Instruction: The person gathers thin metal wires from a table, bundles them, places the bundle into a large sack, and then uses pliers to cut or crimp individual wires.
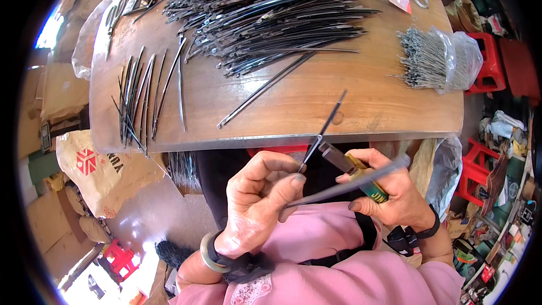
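My left hand [262, 195] pinches a thin dark strip [332, 114] between thumb and fingertips; it slants up and away over the table's near edge. A light band or wire crosses this strip partway. A second, wider grey strip [350, 183], blurred, stretches from my left hand across the front of my right hand. My right hand [395, 189] is closed around a small hand tool [361, 176] with a flat metal head and a yellow and green body. The tool's head lies close to the dark strip; whether they touch I cannot tell.
A large pile of long black strips [265, 17] covers the far middle of the wooden table [339, 101]. Several loose strips [135, 96] lie at left, near pliers [116, 17]. At right sits a bagged bundle of thin grey wires [432, 59]. Red stools [480, 169] stand beyond.
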A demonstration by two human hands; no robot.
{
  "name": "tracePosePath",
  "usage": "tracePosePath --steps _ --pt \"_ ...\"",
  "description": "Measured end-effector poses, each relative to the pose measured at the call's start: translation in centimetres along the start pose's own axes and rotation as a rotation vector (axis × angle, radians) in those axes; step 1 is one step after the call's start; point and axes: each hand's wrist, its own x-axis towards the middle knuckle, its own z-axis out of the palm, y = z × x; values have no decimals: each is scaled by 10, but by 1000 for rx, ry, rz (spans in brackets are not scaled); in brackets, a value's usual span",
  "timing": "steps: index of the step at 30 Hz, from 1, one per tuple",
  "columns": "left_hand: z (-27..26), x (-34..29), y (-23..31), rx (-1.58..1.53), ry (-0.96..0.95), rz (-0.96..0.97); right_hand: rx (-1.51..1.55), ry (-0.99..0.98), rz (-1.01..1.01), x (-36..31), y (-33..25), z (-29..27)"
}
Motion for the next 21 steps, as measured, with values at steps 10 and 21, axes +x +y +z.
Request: tracePosePath --steps 10,21 --pt "-10 5 -12 181 102 50 -451 -32 -250 13 0 26" --pt "-82 3 43 438 444 356 -421 175 -231 33 -8 -27"
